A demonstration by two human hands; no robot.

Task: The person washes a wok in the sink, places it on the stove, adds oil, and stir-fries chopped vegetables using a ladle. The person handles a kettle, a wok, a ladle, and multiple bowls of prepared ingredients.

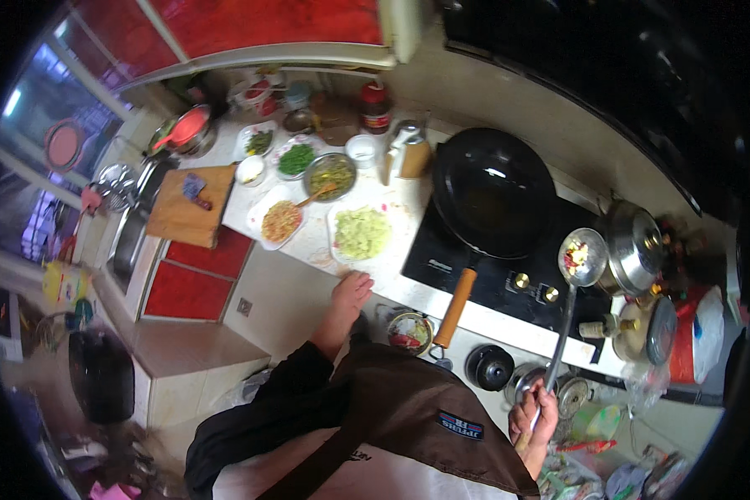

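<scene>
My right hand (pixel 533 415) grips the long handle of a metal ladle (pixel 582 257), whose bowl holds red and pale yellow bits above the right side of the black gas hob (pixel 475 278). Near the counter's front edge is my left hand (pixel 352 294), holding nothing, its fingers close together. A black wok (pixel 495 194) with an orange-brown handle (pixel 456 309) stands on the hob. Left of it, a white plate holds pale green chopped vegetable (pixel 361 232); beside that lie a plate of orange-brown minced food (pixel 280 220) and a metal bowl of green food (pixel 329 177) with a wooden spoon.
A lidded steel pot (pixel 634 247) stands right of the wok. At the left, a cleaver (pixel 195 189) lies on a wooden cutting board (pixel 187 215) by the sink. Behind the plates are a glass jar of brown contents (pixel 414 159) and a red-lidded jar (pixel 374 109). Several lidded pots sit below the counter.
</scene>
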